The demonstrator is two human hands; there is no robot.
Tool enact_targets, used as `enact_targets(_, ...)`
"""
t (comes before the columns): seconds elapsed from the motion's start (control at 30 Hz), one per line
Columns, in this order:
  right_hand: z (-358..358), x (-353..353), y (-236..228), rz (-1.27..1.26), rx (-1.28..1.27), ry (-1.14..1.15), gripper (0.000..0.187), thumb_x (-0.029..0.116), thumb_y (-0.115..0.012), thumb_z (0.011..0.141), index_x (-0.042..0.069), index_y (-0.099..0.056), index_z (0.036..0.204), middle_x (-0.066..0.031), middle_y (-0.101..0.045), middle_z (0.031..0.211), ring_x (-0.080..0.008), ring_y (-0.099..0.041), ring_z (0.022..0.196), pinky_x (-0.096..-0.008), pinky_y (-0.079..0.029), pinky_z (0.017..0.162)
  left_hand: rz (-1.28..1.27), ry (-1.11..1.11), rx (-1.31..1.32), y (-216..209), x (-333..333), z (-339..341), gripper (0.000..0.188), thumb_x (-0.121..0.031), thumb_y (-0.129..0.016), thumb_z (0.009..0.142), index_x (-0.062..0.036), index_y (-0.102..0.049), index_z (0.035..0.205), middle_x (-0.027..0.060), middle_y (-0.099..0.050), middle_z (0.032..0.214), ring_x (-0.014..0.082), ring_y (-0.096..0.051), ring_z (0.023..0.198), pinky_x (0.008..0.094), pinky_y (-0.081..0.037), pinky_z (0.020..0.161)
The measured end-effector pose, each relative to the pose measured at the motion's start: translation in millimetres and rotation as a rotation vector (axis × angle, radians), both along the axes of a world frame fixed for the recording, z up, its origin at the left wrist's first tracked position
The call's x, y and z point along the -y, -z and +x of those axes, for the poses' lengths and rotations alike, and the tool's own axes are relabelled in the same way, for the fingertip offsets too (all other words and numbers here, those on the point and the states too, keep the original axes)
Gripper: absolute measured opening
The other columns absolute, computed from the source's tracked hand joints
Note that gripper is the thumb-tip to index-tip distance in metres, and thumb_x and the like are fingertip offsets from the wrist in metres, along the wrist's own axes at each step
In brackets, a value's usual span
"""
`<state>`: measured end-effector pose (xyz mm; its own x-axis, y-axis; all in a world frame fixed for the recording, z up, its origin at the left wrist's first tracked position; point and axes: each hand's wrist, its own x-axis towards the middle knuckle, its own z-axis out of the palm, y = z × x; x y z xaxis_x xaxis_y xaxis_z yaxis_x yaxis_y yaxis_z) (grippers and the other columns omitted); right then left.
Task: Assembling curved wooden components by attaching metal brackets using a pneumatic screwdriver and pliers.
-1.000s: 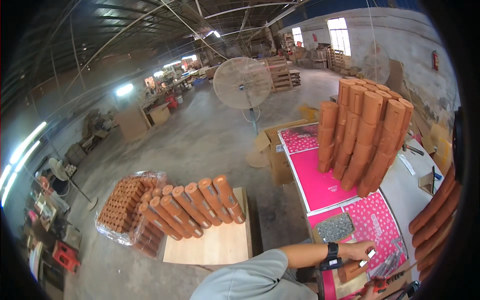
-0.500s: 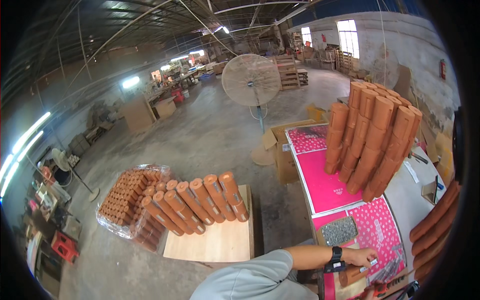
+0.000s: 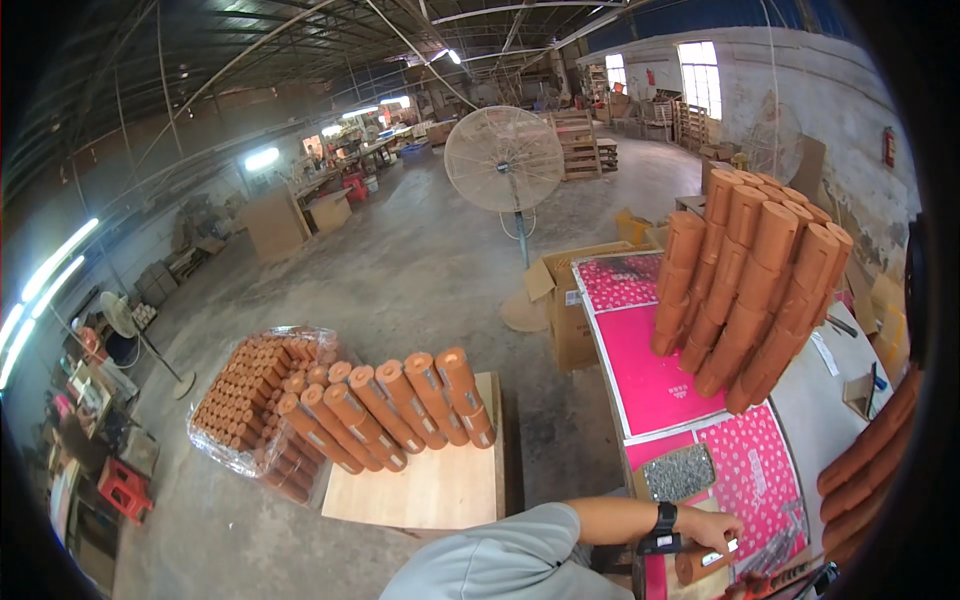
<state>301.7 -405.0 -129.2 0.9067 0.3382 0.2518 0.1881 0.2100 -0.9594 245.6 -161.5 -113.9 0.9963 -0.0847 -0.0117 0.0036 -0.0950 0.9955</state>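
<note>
My left hand (image 3: 712, 529), with a black band on its wrist, is closed at the fingertips on a small shiny metal piece (image 3: 733, 545). Under it a brown-orange cylinder (image 3: 690, 568) lies on its side on the table, a bright strip (image 3: 711, 559) showing on its surface. Low in the picture my right hand (image 3: 752, 586), dim and partly cut off, is closed around a red-and-black tool (image 3: 790, 575). Beside the hands lie clear plastic bags (image 3: 775, 545). Just beyond my left hand stands a shallow box (image 3: 638, 482) of small grey metal parts (image 3: 680, 472).
Tall stacks of brown-orange cylinders (image 3: 765, 240) stand on the pink-covered table (image 3: 655, 385). More cylinders (image 3: 400, 400) stand on a wooden board (image 3: 425, 490) at left, beside a plastic-wrapped bundle (image 3: 250, 390). A carton (image 3: 570, 300) and a large fan (image 3: 503, 165) are farther off.
My left hand has shifted slightly left and down, its fingers now lower over the cylinder. The red-and-black tool has moved a little to the right. The view has turned slightly.
</note>
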Motion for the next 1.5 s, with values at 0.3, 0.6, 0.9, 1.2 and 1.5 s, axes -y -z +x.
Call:
enact_targets(0.3,-20,-7,-28,0.009,-0.029,0.051,0.033,0.008,-0.061,0.08,0.003,-0.051,0.111,-0.0104,-0.057,0.09,-0.016,-0.053,0.071,-0.029,-0.047,0.06,0.346,-0.079,0.266,-7,4,-25,0.037,-0.027,-0.067,0.083,-0.0028,-0.058,0.11,0.0161,-0.062,0.095,0.0334,-0.062,0.096,0.0411,-0.049,0.083)
enact_targets(0.6,-28,-10,-43,0.025,-0.071,0.056,0.037,0.006,-0.061,0.079,0.002,-0.048,0.113,-0.0113,-0.057,0.089,-0.0165,-0.053,0.068,-0.0297,-0.048,0.056,0.776,0.088,0.582,-18,-7,-43,0.118,-0.068,-0.085,0.051,0.0035,-0.045,0.135,0.0278,-0.056,0.124,0.0438,-0.055,0.116,0.0494,-0.046,0.098)
enact_targets(0.9,-30,-18,-49,0.018,-0.11,0.052,0.041,0.004,-0.061,0.078,0.002,-0.046,0.116,-0.0123,-0.057,0.088,-0.017,-0.054,0.065,-0.0304,-0.05,0.052,0.731,0.146,0.596,-27,-6,-28,0.09,-0.06,-0.082,0.057,-0.0009,-0.052,0.118,0.0279,-0.059,0.106,0.0463,-0.061,0.097,0.0516,-0.05,0.08)
enact_targets(1.2,-31,-21,-53,0.024,-0.125,0.06,0.045,0.002,-0.061,0.077,0.002,-0.044,0.118,-0.0132,-0.057,0.087,-0.0174,-0.054,0.062,-0.0311,-0.051,0.048,0.855,0.231,0.597,2,-6,-17,0.116,-0.075,-0.074,0.058,0.0004,-0.042,0.141,0.0314,-0.049,0.132,0.0471,-0.051,0.12,0.0534,-0.043,0.1)
enact_targets(1.5,-35,-18,-55,0.03,-0.135,0.061,0.049,0.0,-0.062,0.076,0.001,-0.042,0.121,-0.0141,-0.057,0.086,-0.0179,-0.054,0.059,-0.0318,-0.052,0.044,0.872,0.223,0.526,-10,-2,-20,0.114,-0.075,-0.074,0.059,0.0011,-0.043,0.138,0.0332,-0.049,0.132,0.0481,-0.052,0.119,0.0538,-0.043,0.1)
